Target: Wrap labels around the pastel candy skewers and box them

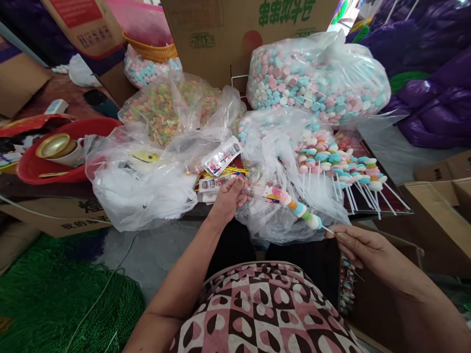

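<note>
My left hand [228,200] pinches the end of a clear printed wrapper [263,192] over the table's front edge. A marshmallow skewer [300,210] in pink, orange, blue, green and white lies in line with the wrapper, its far end at the printed part. My right hand [355,242] is closed on the white stick at the skewer's lower right end. Beside my left hand lie printed wrappers [222,156] and yellow twist ties [230,171]. Several finished marshmallow skewers [340,164] rest at the table's right side, sticks pointing toward me.
Big bags of marshmallows [287,78] and gummy candy [176,105] stand at the back before a cardboard box [221,29]. A red basin [33,162] holds bowls at the left. Open cartons [434,220] stand at the right; green netting [73,294] covers the floor at lower left.
</note>
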Tool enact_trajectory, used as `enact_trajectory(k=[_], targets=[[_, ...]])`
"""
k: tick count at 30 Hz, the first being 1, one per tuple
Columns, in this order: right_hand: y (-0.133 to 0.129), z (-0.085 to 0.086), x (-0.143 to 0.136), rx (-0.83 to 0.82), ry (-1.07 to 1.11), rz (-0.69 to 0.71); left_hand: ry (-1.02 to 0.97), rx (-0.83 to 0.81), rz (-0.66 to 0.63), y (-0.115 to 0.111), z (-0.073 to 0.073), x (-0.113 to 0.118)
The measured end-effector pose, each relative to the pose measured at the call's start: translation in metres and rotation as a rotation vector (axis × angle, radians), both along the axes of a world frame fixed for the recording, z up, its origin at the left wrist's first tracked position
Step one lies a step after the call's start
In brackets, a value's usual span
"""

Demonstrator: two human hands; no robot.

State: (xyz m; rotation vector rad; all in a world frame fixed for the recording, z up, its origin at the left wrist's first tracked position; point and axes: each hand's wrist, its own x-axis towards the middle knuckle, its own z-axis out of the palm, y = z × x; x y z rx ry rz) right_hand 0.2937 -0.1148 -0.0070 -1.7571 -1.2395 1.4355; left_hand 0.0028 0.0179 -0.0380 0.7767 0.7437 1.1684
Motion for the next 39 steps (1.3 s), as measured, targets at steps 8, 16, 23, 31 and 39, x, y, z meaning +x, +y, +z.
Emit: enact_trajectory(k=[8,16,23,31,39], targets=[[0.001,-0.005,0.000,-0.012,-0.022,-0.053,0.012,-0.007,-0.014,-0.002,-0.004,0.005],[-0.004,-0.005,0.000,-0.090,0.125,0.048,0.070,0.046,-0.034,-0.002,-0.002,0.001],[-0.003,-0.004,0.001,-0.118,0.124,0.079,0.154,0.084,-0.053,-0.001,-0.004,-0.003],[0.007,-0.005,-0.015,0.049,0.013,-0.088,0.439,0.284,-0.158,-0.005,0.016,-0.009],[0.011,-0.028,-0.036,0.137,0.278,-0.208,-0.147,0.108,-0.094,-0.020,0.061,0.010]])
